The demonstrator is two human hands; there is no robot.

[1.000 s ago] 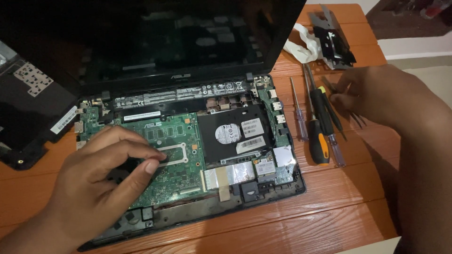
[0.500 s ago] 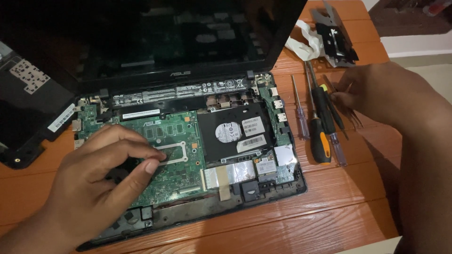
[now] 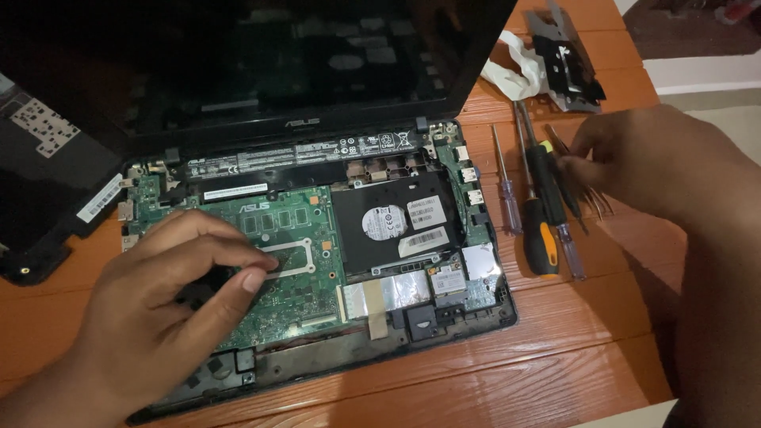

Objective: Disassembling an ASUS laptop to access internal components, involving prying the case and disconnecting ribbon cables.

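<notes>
An opened black laptop [image 3: 476,333] lies on an orange wooden table [image 3: 571,372], its green motherboard [image 3: 293,218] and black hard drive [image 3: 396,226] exposed. My left hand [image 3: 158,309] rests on the left part of the board. Its thumb and index fingertip touch beside a metal heat plate [image 3: 297,257], with nothing visible in them. My right hand [image 3: 658,158] reaches in from the right to the tools beside the laptop. Its fingertips pinch thin metal tweezers [image 3: 596,204] next to a black and orange screwdriver [image 3: 541,238].
A slim clear-handled screwdriver [image 3: 507,202] and another thin driver [image 3: 572,254] lie parallel by the laptop's right edge. A black metal bracket [image 3: 567,55] and white cloth [image 3: 511,75] sit at the back right. A removed black cover [image 3: 40,174] lies at the left. The dark screen [image 3: 277,63] stands tilted back.
My right hand's fingers have shifted slightly over the tools. My left hand has stayed on the board.
</notes>
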